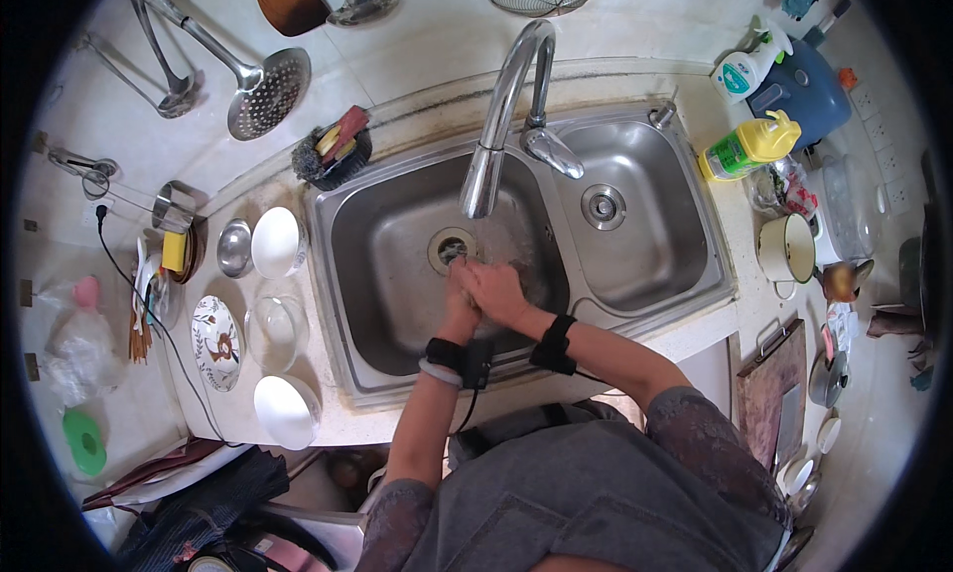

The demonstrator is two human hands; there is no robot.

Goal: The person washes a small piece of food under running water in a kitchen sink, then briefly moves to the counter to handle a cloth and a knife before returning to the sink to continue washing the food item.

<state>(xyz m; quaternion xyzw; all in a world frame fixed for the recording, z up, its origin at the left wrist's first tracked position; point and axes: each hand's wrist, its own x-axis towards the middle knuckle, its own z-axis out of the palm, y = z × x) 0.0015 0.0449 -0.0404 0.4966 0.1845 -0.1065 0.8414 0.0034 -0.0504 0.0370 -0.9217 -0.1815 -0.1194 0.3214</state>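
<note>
My left hand (463, 300) and my right hand (497, 289) are pressed together over the large basin of a stainless steel double sink (394, 311), just below its drain (452, 250). Their fingers overlap, and whether anything lies between them is hidden. The spout of the chrome faucet (480, 181) hangs above my hands, and water seems to splash beside them. Black straps circle both wrists.
Left of the sink stand white bowls (287, 410), a glass bowl (274, 334), a patterned plate (217, 343) and a small metal bowl (235, 247). On the right are a yellow detergent bottle (748, 148), an enamel mug (786, 249) and a cutting board (770, 393).
</note>
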